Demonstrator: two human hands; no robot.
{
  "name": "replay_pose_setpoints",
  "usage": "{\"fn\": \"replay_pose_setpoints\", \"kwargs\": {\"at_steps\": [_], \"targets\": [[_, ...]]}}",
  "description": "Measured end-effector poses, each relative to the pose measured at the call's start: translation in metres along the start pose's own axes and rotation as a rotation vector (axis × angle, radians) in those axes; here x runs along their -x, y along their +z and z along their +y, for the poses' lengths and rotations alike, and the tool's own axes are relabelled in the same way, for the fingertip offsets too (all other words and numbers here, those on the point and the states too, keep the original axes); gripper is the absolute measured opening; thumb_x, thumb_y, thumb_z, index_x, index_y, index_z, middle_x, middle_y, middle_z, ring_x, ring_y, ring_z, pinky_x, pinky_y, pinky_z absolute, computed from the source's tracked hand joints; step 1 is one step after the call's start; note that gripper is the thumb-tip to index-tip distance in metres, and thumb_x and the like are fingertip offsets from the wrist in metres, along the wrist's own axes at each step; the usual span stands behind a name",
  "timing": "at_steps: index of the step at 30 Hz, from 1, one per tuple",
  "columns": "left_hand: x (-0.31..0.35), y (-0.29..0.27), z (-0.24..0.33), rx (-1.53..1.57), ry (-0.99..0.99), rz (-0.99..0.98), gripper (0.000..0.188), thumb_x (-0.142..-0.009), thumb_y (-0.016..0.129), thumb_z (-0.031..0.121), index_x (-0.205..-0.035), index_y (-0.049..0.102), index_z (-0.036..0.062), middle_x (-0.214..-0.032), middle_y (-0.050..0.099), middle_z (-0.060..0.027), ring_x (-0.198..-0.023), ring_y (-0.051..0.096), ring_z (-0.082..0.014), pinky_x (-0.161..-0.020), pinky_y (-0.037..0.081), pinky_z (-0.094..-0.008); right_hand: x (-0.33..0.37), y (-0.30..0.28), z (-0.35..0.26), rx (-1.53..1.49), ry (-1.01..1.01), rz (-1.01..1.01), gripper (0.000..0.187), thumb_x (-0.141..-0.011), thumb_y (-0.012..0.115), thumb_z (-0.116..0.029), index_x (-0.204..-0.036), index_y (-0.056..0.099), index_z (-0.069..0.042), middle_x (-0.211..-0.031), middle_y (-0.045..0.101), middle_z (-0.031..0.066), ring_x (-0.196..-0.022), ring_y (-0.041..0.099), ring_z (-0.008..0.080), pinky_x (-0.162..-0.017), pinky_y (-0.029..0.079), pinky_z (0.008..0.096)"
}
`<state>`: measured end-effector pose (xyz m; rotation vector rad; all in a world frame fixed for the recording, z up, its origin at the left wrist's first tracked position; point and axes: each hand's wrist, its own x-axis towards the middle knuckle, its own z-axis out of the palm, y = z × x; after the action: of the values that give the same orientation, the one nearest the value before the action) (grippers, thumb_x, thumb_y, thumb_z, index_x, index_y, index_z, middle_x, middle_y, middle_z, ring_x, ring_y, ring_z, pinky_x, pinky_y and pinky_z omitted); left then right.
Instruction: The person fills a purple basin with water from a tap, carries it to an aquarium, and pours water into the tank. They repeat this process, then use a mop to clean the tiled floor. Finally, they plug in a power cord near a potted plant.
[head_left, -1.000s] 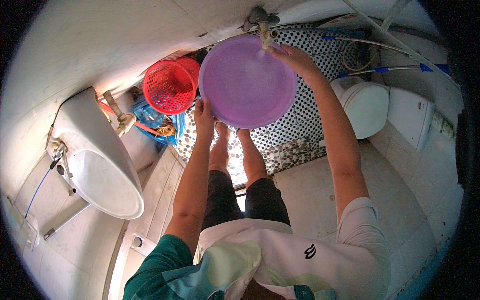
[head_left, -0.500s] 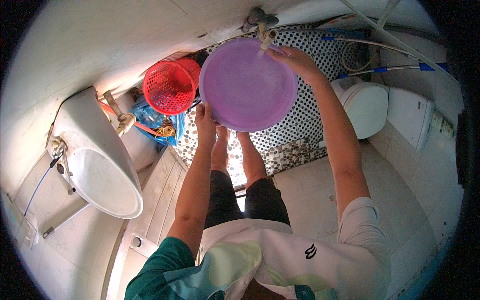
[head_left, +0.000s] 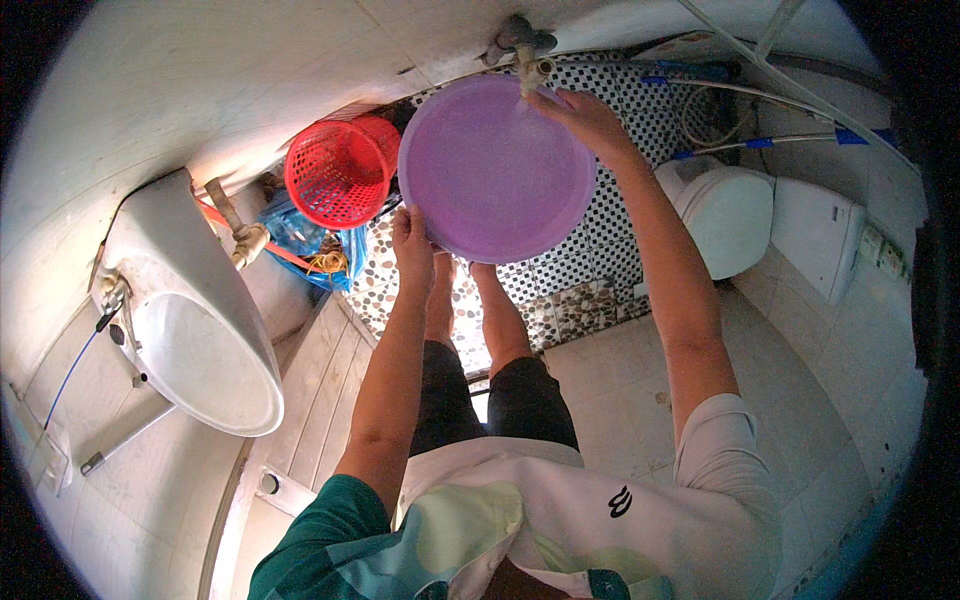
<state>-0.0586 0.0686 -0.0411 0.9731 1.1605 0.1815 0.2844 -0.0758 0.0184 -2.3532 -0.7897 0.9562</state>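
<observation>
Seen from above: a wide, round basin (head_left: 495, 180), plain purple, with a slightly paler rim. Opens upward, looks roughly level, and is held by the rim at near left and far right. Reaches with its far edge, right of centre, beneath the pale, worn tap (head_left: 532, 70) with a downturned spout. Bears a faint whitish streak (head_left: 520, 105) just below that. Shows an even-coloured inside, too uniform for judging how full.

Left grip (head_left: 409, 240) with fingers partly hidden beneath purple basin (head_left: 586, 190), feet (head_left: 484, 273) just right of that grip mostly covered, shirt (head_left: 560, 500) below cut off by lower edge.
</observation>
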Motion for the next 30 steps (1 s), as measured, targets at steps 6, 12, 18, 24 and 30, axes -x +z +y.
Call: {"fn": "replay_pose_setpoints", "kwargs": {"at_steps": [6,12,18,24,30], "targets": [[0.009,0.002,0.0,-0.002,-0.023,0.014,0.046,-0.11,0.055,0.044,-0.13,0.056,0.0027,-0.106,0.063,-0.0068,-0.088,0.064,-0.0156,-0.06,0.058,-0.0295,-0.005,0.008,-0.023,-0.014,0.19,0.073,0.099,-0.082,0.052,-0.092,-0.109,0.078,0.0,-0.093,0.076,0.0191,-0.088,0.075,0.0316,-0.085,0.056,0.0414],[0.021,0.0,0.003,0.021,-0.024,0.042,0.047,-0.109,0.055,0.046,-0.126,0.056,0.0027,-0.104,0.062,-0.0071,-0.088,0.064,-0.0151,-0.058,0.06,-0.0286,-0.001,0.023,-0.028,-0.003,0.084,0.195,0.102,-0.083,0.043,-0.096,-0.081,0.072,0.002,-0.068,0.064,0.012,-0.069,0.066,0.0279,-0.069,0.051,0.0456],[0.022,-0.007,0.006,0.008,-0.056,0.053,0.046,-0.109,0.054,0.046,-0.124,0.056,0.0032,-0.104,0.063,-0.0072,-0.088,0.064,-0.0143,-0.057,0.061,-0.0279,-0.006,0.031,-0.025,0.068,-0.019,0.189,0.1,-0.089,0.034,-0.095,-0.074,0.068,-0.002,-0.061,0.058,0.0103,-0.064,0.062,0.0262,-0.068,0.048,0.0452],[0.022,-0.008,0.005,-0.016,-0.041,0.052,0.044,-0.11,0.052,0.047,-0.122,0.056,0.0045,-0.105,0.063,-0.0064,-0.087,0.064,-0.0156,-0.06,0.062,-0.0307,-0.009,0.027,-0.029,-0.017,0.064,0.073,0.097,-0.096,0.03,-0.088,-0.089,0.075,-0.002,-0.078,0.07,0.0174,-0.082,0.07,0.0335,-0.081,0.053,0.0478],[0.009,-0.006,0.003,-0.068,-0.032,0.034,0.047,-0.111,0.051,0.046,-0.134,0.054,0.0054,-0.11,0.065,-0.0076,-0.088,0.065,-0.0162,-0.058,0.056,-0.0283,-0.008,0.017,-0.028,-0.199,0.078,0.052,0.093,-0.096,0.037,-0.084,-0.122,0.076,-0.004,-0.108,0.076,0.0218,-0.108,0.073,0.035,-0.096,0.055,0.0469]]}}
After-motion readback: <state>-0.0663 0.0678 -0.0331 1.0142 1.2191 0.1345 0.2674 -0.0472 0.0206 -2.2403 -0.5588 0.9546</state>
